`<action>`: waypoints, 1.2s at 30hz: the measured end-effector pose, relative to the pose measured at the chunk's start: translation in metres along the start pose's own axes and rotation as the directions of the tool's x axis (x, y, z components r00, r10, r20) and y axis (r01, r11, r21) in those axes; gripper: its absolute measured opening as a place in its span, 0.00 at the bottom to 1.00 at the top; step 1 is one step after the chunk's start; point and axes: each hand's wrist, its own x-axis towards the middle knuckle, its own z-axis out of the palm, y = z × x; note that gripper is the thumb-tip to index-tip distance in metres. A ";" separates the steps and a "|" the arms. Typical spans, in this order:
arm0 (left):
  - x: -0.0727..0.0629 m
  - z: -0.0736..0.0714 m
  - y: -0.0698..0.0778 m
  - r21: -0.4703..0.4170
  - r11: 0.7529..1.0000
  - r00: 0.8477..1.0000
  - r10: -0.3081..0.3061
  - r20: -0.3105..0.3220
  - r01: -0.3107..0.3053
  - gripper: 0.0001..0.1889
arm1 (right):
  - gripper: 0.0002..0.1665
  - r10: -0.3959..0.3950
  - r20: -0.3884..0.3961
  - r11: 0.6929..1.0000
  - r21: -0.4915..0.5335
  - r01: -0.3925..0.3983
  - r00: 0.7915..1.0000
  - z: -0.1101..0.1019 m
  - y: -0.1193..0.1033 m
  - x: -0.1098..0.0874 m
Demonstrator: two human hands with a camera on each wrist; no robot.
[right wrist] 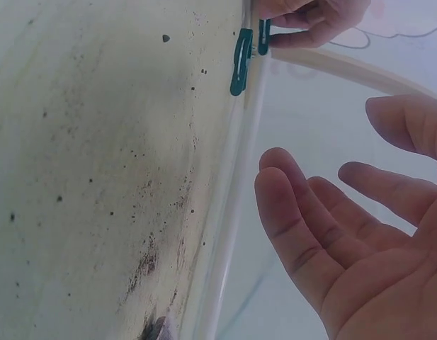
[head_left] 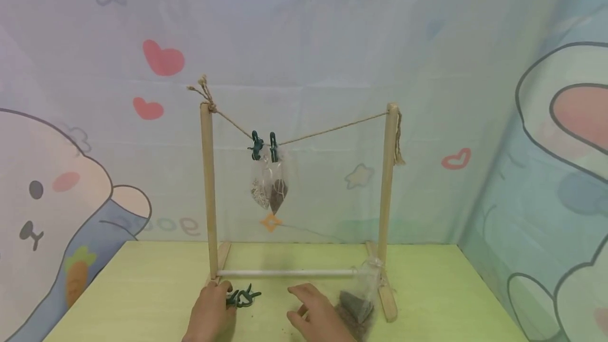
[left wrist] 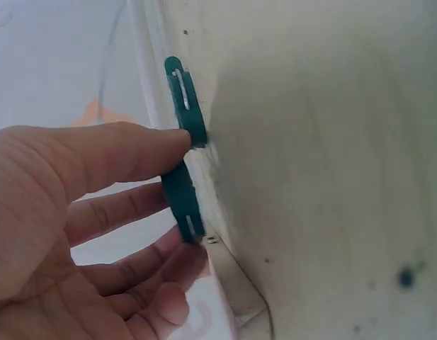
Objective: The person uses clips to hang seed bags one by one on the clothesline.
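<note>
My left hand pinches a dark green plastic clip between thumb and fingers, low over the table. Right beside it is a second green clip, seen also at the top of the right wrist view. Fingers loosely bent and holding nothing, my right hand hovers near the table's front. Just to its right sits a clear plastic bag with dark contents, its top gathered; the hand partly overlaps it in the head view. Two green clips hold small filled bags on the sagging rope.
A wooden frame stands on the yellow-green table, with a left post and a right post. Rope runs between the post tops. A white bar joins the feet. Dark specks dot the tabletop, and a printed cloth hangs behind.
</note>
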 end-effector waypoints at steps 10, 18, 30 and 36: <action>-0.004 -0.010 0.028 -0.166 0.971 0.981 0.154 -0.115 -0.172 0.20 | 0.18 -0.025 -0.165 0.999 0.024 0.030 0.986 0.001 0.006 0.001; -0.011 -0.014 0.070 -0.323 0.895 0.951 0.281 -0.126 -0.307 0.20 | 0.15 -0.072 -0.322 0.987 0.114 0.114 0.944 -0.010 0.000 -0.001; -0.012 0.001 0.099 -0.463 0.775 0.892 0.443 -0.090 -0.431 0.19 | 0.25 -0.043 -0.093 0.910 0.408 0.078 0.995 -0.023 -0.001 -0.006; -0.011 0.005 0.103 -0.492 0.751 0.877 0.477 -0.057 -0.440 0.18 | 0.26 -0.087 -0.053 0.893 0.438 0.102 0.995 -0.025 0.004 -0.006</action>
